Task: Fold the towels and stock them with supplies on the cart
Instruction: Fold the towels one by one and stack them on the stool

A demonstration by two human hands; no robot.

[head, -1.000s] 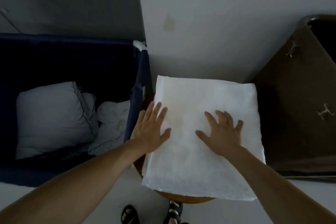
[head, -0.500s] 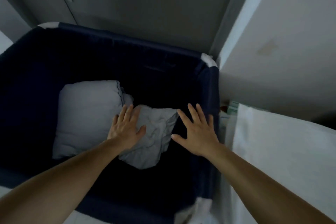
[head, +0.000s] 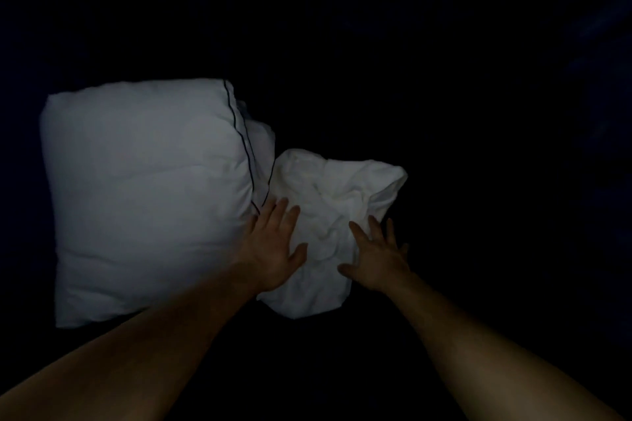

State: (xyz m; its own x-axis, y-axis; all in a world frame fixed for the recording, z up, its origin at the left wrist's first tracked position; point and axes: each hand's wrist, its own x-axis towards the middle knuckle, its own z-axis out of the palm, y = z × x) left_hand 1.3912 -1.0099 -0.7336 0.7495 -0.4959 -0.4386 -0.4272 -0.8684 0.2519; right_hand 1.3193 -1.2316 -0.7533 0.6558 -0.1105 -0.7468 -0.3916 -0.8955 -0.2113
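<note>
A crumpled white towel [head: 337, 202] lies on the dark bottom of the navy fabric bin. My left hand [head: 273, 246] is over its left edge with fingers straight, right where the towel meets the pillow. My right hand [head: 378, 256] hovers over the towel's lower right part with fingers spread. Neither hand grips anything. Whether the palms touch the cloth I cannot tell in this dim light.
A large white pillow [head: 147, 195] with thin dark piping fills the left of the bin, touching the towel. The dark bin interior [head: 478, 113] surrounds everything; its walls are hardly visible.
The view turned from the folded towel on the stool to the bin. Both hands left that towel and reached down into the bin onto the crumpled towel.
</note>
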